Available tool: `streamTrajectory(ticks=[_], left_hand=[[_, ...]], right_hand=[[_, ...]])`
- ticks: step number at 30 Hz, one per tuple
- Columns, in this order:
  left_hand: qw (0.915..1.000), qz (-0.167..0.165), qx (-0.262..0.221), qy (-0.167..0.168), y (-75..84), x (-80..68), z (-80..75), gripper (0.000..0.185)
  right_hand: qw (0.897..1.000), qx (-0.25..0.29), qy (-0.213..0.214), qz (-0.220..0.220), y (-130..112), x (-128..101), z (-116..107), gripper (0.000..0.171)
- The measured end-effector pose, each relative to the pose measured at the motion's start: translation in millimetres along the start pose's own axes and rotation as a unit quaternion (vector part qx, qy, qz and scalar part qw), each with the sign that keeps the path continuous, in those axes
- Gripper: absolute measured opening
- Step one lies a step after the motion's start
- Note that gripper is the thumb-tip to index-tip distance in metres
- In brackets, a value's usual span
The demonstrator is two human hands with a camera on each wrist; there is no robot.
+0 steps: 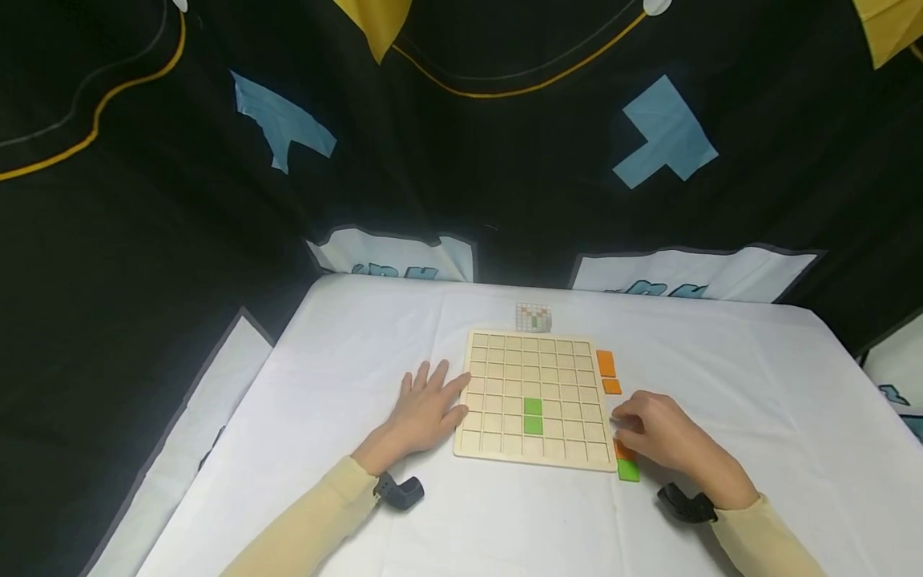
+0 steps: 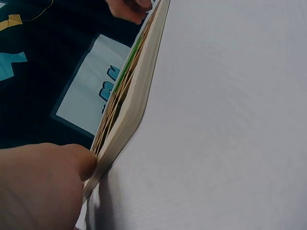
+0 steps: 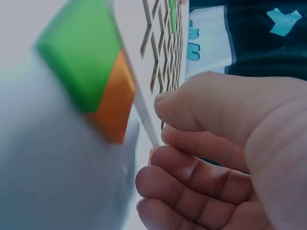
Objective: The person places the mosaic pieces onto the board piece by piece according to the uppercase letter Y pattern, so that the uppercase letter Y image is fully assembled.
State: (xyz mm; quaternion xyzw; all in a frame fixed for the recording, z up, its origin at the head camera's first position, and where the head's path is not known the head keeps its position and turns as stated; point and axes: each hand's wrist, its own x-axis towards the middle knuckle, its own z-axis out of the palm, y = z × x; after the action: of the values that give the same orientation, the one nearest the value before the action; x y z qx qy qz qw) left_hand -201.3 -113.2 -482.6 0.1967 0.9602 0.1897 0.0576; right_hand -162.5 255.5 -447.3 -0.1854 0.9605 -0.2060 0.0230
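Your left hand lies flat on the tabletop with fingers spread and straight, the fingertips touching the left edge of the board, as if to steady it; the left wrist view shows a fingertip pressed against that edge. Your right hand sits at the board's right edge near its front right corner, fingers curled inward. The right wrist view shows the thumb and curled fingers closing at the board's rim, with a sliver of orange between them, but I cannot tell whether a tile is truly pinched there. Two green tiles already sit in the grid, one above the other, in the lower middle. Loose pieces lie on the cloth beside the board's right edge: an orange tile and a smaller orange one toward the back, and just by your right hand an orange piece touching a green piece near the front corner. A small pattern card lies just behind the board's back edge. By my judgement you are in the picking step, taking a piece from the right-hand supply. The next move calls for a clean pinch on one tile, lifting it clear of its neighbour, then setting it squarely into a free cell while the left hand keeps the board from sliding.
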Motion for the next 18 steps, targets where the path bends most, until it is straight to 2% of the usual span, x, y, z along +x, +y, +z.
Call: streamTrajectory(ticks=[4, 10, 18], left_hand=[[1.0, -0.001, 0.0, -0.004, 0.1, -0.4, -0.3, 0.056], [1.0, 0.001, 0.003, -0.003, -0.3, 0.4, 0.0, 0.056], [1.0, 0.004, 0.002, -0.001, -0.5, 0.4, -0.1, 0.056]], right_hand=[[1.0, -0.004, -0.008, 0.011, 1.4, -13.3, -1.9, 0.019], [1.0, 0.0, -0.018, 0.0, -2.6, -29.1, -0.1, 0.014], [0.998, 0.003, -0.021, -0.056, -11.7, -41.3, 6.7, 0.015]])
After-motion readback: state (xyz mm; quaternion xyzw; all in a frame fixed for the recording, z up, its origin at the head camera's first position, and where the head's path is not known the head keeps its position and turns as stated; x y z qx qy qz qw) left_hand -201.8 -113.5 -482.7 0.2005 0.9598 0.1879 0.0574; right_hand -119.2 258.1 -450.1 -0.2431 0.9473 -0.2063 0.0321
